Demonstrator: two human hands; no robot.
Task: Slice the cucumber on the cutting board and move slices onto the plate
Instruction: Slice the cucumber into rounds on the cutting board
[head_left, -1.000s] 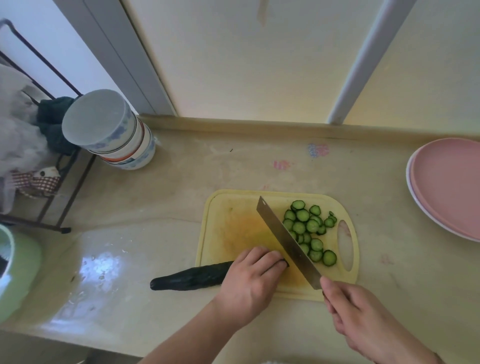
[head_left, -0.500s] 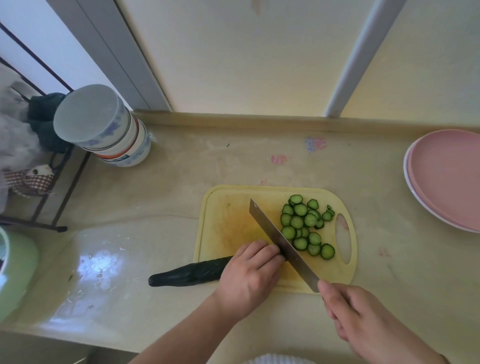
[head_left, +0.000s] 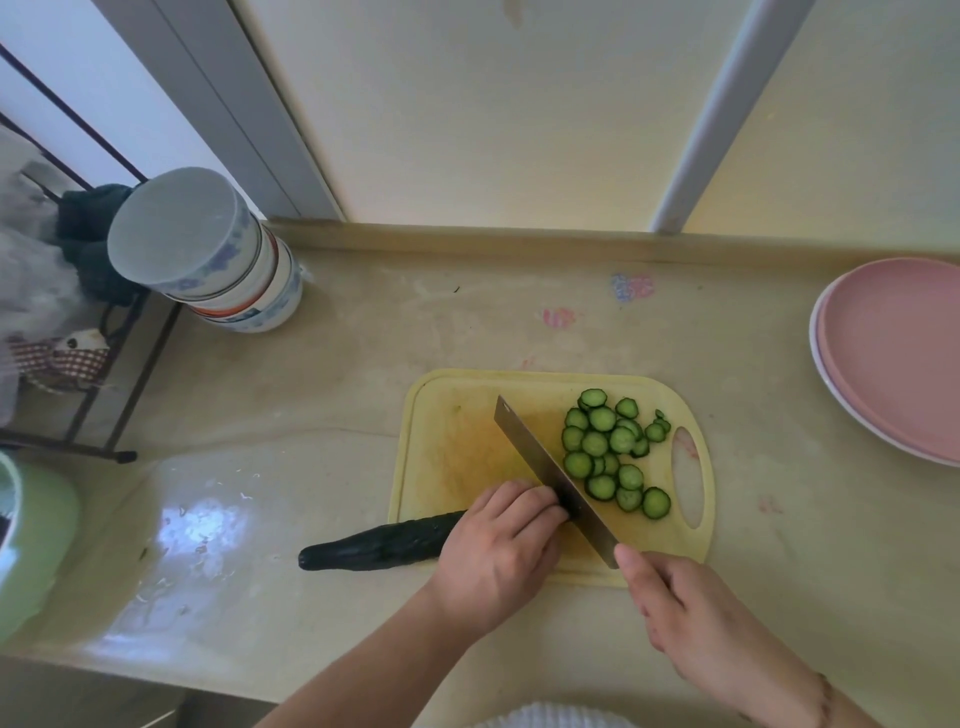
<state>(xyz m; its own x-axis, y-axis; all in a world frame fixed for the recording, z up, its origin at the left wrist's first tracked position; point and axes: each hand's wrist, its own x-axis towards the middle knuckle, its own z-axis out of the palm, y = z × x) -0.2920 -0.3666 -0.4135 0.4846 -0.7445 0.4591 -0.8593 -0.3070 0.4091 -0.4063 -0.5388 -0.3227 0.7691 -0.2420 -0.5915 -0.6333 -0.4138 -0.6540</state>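
Observation:
A dark green cucumber (head_left: 382, 543) lies across the left edge of the yellow cutting board (head_left: 452, 447), its left end out on the counter. My left hand (head_left: 498, 551) grips its right end, fingers curled over the cut end. My right hand (head_left: 691, 618) holds the handle of a wide steel knife (head_left: 545, 470), whose blade runs diagonally across the board and rests against my left fingertips. Several cucumber slices (head_left: 610, 452) lie piled on the board to the right of the blade. Stacked pink plates (head_left: 893, 353) stand at the far right of the counter.
A stack of blue-patterned bowls (head_left: 208, 254) stands upside down at the back left of the counter. A black wire rack with cloths (head_left: 67, 332) is at the far left. A green container (head_left: 31, 540) shows at the left edge. The wall ledge (head_left: 519, 236) runs behind the board.
The knife blade has shifted a little left along the cucumber, staying against my left fingertips. The cucumber and both hands keep nearly the same place.

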